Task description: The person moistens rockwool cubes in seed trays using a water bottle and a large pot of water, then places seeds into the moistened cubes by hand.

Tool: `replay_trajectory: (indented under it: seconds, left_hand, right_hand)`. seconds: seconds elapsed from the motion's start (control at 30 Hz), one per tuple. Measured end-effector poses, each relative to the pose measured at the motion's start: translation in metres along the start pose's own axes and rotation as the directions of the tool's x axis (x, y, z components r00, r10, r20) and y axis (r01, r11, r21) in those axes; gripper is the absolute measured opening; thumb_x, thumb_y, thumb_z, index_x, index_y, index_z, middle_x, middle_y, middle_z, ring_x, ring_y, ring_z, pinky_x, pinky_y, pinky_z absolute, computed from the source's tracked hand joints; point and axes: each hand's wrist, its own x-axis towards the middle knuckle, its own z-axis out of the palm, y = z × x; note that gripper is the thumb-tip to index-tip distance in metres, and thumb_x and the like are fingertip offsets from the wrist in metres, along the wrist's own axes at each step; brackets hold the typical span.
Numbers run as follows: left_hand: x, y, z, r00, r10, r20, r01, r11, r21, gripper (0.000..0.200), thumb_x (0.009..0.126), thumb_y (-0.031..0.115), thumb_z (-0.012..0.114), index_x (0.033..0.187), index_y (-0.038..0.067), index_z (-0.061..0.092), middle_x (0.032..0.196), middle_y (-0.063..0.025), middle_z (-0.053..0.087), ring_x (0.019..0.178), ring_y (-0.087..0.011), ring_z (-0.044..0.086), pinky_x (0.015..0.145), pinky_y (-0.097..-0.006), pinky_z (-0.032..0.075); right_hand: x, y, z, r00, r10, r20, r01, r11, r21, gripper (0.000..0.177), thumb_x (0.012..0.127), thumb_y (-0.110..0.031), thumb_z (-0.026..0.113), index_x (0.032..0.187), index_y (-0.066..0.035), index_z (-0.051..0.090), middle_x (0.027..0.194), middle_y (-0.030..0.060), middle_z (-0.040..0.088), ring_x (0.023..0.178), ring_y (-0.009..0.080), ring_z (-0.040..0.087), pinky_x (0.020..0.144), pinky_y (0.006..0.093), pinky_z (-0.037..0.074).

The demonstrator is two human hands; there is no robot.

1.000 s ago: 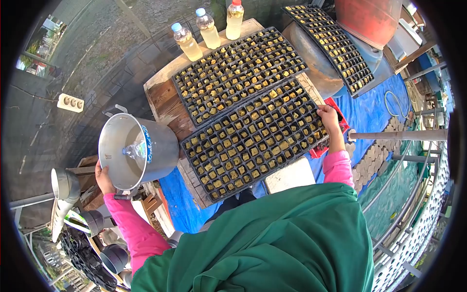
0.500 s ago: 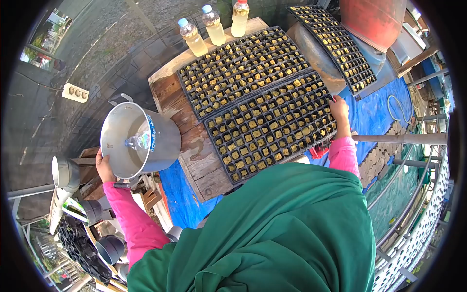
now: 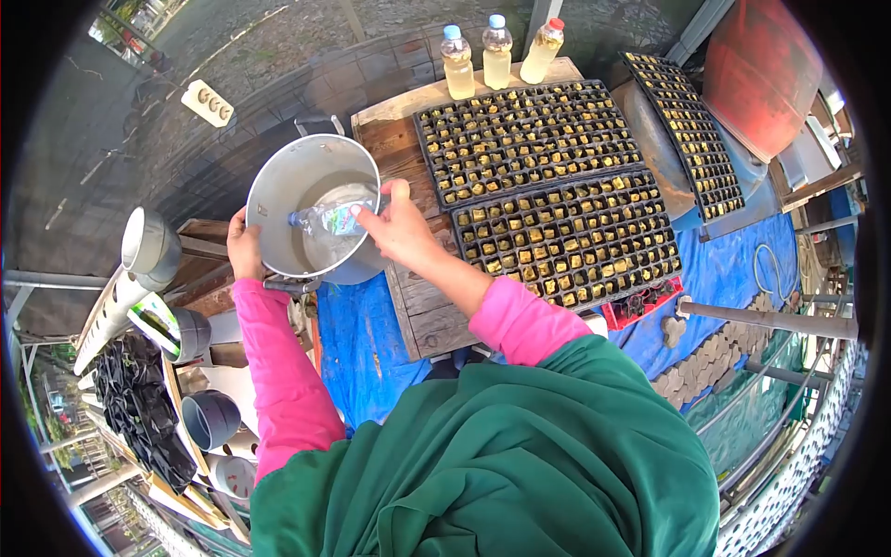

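Observation:
A large silver metal pot (image 3: 278, 181) stands tilted at the wooden table's left side, its mouth facing me. Inside it lies a clear plastic bottle (image 3: 320, 221) with a blue cap. My left hand (image 3: 245, 246) grips the pot's left rim. On the opposite rim, my right hand (image 3: 404, 227) is closed, with the thumb over the edge and the other fingers partly hidden outside. Two black seedling trays (image 3: 566, 243) with small yellowish cubes in their cells lie on the table to the right.
Three bottles of yellowish liquid (image 3: 497, 60) stand behind the trays. Another seedling tray (image 3: 687, 135) leans by a red barrel (image 3: 761, 79). Blue tarp (image 3: 367, 325) covers ground below the wooden table (image 3: 432, 320). Grey pipe pieces (image 3: 212, 420) lie at left.
My right hand has left the tray's right edge and moved left onto the pot's rim. My left hand stays on the pot. The view has shifted left.

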Motion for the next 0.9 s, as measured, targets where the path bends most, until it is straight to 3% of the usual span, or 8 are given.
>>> replay_trajectory:
  seconds: [0.1, 0.13, 0.2, 0.33, 0.47, 0.53, 0.57, 0.9]
  left_hand:
    - [-0.005, 0.007, 0.009, 1.0, -0.025, -0.012, 0.025, 1.0, -0.002, 0.043, 0.079, -0.007, 0.043, 0.12, 0.001, 0.055, 0.105, -0.0129, 0.064, 0.088, -0.0201, 0.065, 0.081, -0.0326, 0.054]
    - [-0.004, 0.006, 0.011, 1.0, 0.001, -0.018, -0.001, 1.0, -0.024, 0.042, 0.079, -0.007, 0.045, 0.118, 0.002, 0.057, 0.097, -0.0104, 0.063, 0.081, -0.0171, 0.062, 0.075, -0.03, 0.052]
    - [-0.004, 0.008, 0.017, 0.999, 0.03, -0.032, -0.032, 0.998, -0.049, 0.041, 0.079, -0.006, 0.046, 0.117, 0.003, 0.058, 0.09, -0.0079, 0.063, 0.074, -0.0141, 0.06, 0.069, -0.0275, 0.051]
    - [-0.009, 0.009, 0.029, 0.997, 0.037, -0.066, -0.033, 0.998, 0.06, 0.041, 0.078, -0.006, 0.047, 0.117, 0.0, 0.058, 0.091, -0.0087, 0.063, 0.074, -0.0138, 0.059, 0.069, -0.0285, 0.05]
    - [-0.022, -0.001, 0.048, 0.996, 0.045, -0.082, -0.056, 0.989, -0.138, 0.039, 0.079, -0.004, 0.049, 0.117, -0.001, 0.057, 0.096, -0.0105, 0.065, 0.082, -0.0141, 0.061, 0.073, -0.0287, 0.05]
    - [-0.035, 0.012, 0.057, 0.993, -0.001, -0.117, -0.004, 0.999, -0.044, 0.038, 0.079, -0.003, 0.05, 0.116, -0.001, 0.057, 0.096, -0.0105, 0.065, 0.082, -0.0135, 0.06, 0.073, -0.0281, 0.049]
    - [-0.024, -0.02, 0.061, 0.992, 0.039, -0.122, -0.055, 0.989, -0.134, 0.036, 0.08, -0.002, 0.051, 0.116, -0.001, 0.056, 0.092, -0.0096, 0.064, 0.077, -0.0126, 0.059, 0.069, -0.0273, 0.048]
    - [-0.062, -0.003, 0.086, 0.985, 0.035, -0.168, -0.061, 0.986, -0.153, 0.037, 0.085, -0.001, 0.052, 0.122, 0.001, 0.05, 0.086, -0.0077, 0.063, 0.073, -0.0104, 0.057, 0.065, -0.0261, 0.046]
  right_hand:
    - [0.015, -0.002, 0.01, 0.963, -0.091, -0.253, 0.055, 0.988, -0.146, 0.039, 0.083, -0.01, 0.067, 0.109, -0.004, 0.038, 0.076, 0.015, 0.06, 0.048, 0.0206, 0.059, 0.042, 0.0347, 0.048]
    - [0.013, -0.015, 0.005, 0.968, 0.033, -0.249, -0.052, 0.996, -0.072, 0.036, 0.079, -0.005, 0.063, 0.108, -0.007, 0.042, 0.094, 0.0265, 0.063, 0.094, 0.0446, 0.062, 0.082, 0.0484, 0.047]
    - [0.028, 0.005, 0.001, 0.958, -0.126, -0.257, 0.067, 0.972, -0.225, 0.036, 0.08, 0.003, 0.058, 0.109, -0.007, 0.041, 0.076, 0.0136, 0.06, 0.049, 0.0201, 0.058, 0.042, 0.0352, 0.047]
    - [0.042, -0.002, -0.014, 0.934, -0.248, -0.258, 0.175, 0.945, -0.275, 0.029, 0.077, 0.007, 0.052, 0.103, -0.006, 0.046, 0.066, 0.0069, 0.053, 0.049, 0.0152, 0.052, 0.044, 0.0355, 0.043]
    - [0.052, -0.009, -0.034, 0.932, -0.295, -0.209, 0.231, 0.931, -0.284, 0.025, 0.078, 0.007, 0.053, 0.098, -0.006, 0.049, 0.061, 0.0031, 0.049, 0.047, 0.011, 0.046, 0.043, 0.0322, 0.037]
    - [0.059, -0.012, -0.042, 0.952, -0.261, -0.162, 0.209, 0.937, -0.279, 0.023, 0.078, 0.007, 0.053, 0.096, -0.006, 0.049, 0.061, 0.0019, 0.049, 0.047, 0.0097, 0.046, 0.042, 0.0311, 0.035]
    - [0.071, -0.007, -0.053, 0.95, -0.238, -0.201, 0.183, 0.949, -0.255, 0.016, 0.074, 0.002, 0.058, 0.088, -0.005, 0.054, 0.062, 0.0078, 0.051, 0.057, 0.0168, 0.049, 0.057, 0.0328, 0.042]
    - [0.068, -0.026, -0.073, 0.987, -0.072, -0.142, 0.033, 0.966, -0.257, 0.016, 0.076, 0.003, 0.057, 0.09, -0.005, 0.055, 0.062, 0.0074, 0.052, 0.051, 0.0152, 0.055, 0.05, 0.034, 0.045]
